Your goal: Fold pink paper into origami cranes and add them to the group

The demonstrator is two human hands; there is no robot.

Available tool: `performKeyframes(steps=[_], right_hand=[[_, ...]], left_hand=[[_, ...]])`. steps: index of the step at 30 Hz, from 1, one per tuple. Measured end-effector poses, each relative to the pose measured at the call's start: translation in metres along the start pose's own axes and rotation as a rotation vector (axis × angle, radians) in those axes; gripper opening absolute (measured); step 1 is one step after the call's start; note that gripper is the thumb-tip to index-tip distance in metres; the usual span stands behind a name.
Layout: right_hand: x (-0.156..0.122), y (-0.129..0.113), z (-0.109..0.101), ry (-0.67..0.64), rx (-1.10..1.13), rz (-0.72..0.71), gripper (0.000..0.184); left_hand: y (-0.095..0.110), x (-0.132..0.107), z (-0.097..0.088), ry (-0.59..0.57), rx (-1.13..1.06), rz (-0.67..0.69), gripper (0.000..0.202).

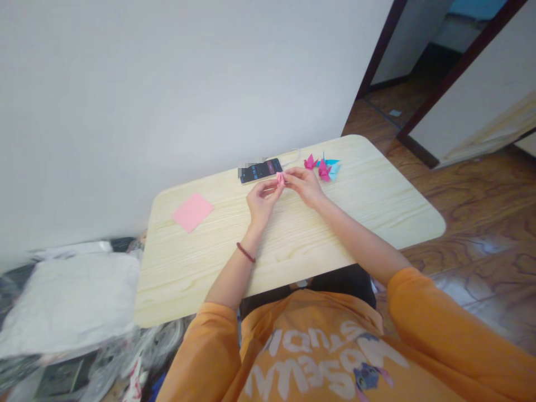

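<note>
a small pink folded paper [280, 178] sits in a narrow pinch between the left hand [262, 204] and right hand [305, 187], over a pale wooden table [293, 240], just beside a phone [260, 170], near origami cranes [323, 168], well apart from a pink paper square [192, 212].

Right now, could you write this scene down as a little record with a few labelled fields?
Left hand: pinching folded pink paper
Right hand: pinching the same paper
Nearest things: phone just beyond the hands; pink and blue paper cranes beyond the right hand
Rest: pink paper square on the wooden table; red bead bracelet on the left wrist
</note>
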State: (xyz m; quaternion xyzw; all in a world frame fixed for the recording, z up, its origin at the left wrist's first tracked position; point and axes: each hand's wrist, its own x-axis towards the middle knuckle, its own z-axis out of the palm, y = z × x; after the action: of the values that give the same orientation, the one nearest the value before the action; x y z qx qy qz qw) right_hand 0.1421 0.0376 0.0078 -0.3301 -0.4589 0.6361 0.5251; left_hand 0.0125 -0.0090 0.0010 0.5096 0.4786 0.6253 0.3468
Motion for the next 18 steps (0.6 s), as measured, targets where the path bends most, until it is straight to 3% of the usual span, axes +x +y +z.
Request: performKeyframes(steps=[18], right_hand=[[-0.0044, -0.0046, 0.0019, -0.074, -0.085, -0.028, 0.031]], left_hand=[[-0.0026, 0.0004, -0.0023, 0.045, 0.093, 0.047, 0.026]])
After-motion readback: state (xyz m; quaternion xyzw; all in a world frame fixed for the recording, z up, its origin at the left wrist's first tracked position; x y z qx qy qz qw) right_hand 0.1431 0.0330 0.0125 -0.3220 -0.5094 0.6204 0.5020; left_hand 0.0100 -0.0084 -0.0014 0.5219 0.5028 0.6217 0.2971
